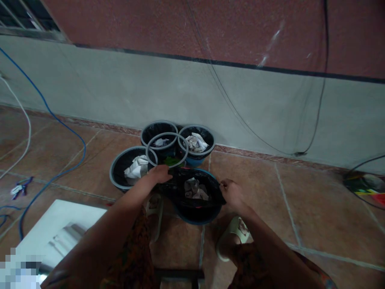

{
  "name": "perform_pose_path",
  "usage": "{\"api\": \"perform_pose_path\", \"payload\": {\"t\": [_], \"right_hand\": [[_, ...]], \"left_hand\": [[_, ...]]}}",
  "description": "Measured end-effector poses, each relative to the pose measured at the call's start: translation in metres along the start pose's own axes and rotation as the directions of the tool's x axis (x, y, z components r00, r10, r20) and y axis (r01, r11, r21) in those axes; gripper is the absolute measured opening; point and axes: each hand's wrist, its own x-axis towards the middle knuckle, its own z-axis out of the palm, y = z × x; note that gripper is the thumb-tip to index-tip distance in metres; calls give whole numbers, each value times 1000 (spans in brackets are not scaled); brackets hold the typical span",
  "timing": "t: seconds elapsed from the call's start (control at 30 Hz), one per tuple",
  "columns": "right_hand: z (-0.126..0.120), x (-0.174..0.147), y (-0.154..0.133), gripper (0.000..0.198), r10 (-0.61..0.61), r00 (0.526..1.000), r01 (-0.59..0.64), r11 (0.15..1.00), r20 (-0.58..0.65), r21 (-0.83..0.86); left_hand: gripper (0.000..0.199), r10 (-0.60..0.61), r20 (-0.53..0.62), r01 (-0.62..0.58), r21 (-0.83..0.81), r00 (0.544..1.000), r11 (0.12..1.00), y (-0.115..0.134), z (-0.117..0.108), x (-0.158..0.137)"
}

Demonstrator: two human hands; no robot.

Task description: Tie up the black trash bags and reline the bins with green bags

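A black trash bag lies in a round blue trash bin between my feet. Crumpled paper shows inside the bag's open mouth. My left hand is closed on the bag's left edge, and my right hand pinches its right edge. The bag is stretched between them above the bin. Just beyond my left hand, a loose grey ring rests across the neighbouring bins.
Three more bins stand near the wall: a left bin, a back bin and a right bin, each bagged with paper inside. A white board or box, pliers-like tool and blue cable lie left.
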Motion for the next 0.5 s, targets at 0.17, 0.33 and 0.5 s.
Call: {"api": "perform_pose_path", "payload": {"t": [0.17, 0.33, 0.5], "right_hand": [[17, -31, -42, 32, -353, 905, 356, 934, 238, 32], [34, -57, -63, 47, -312, 837, 420, 893, 449, -161], [39, -52, -57, 44, -211, 879, 363, 877, 428, -314]], "left_hand": [[39, 118, -119, -112, 53, 986, 992, 37, 8, 14], [35, 167, -152, -156, 81, 974, 984, 67, 28, 27], [32, 129, -93, -118, 111, 987, 987, 72, 42, 33]]}}
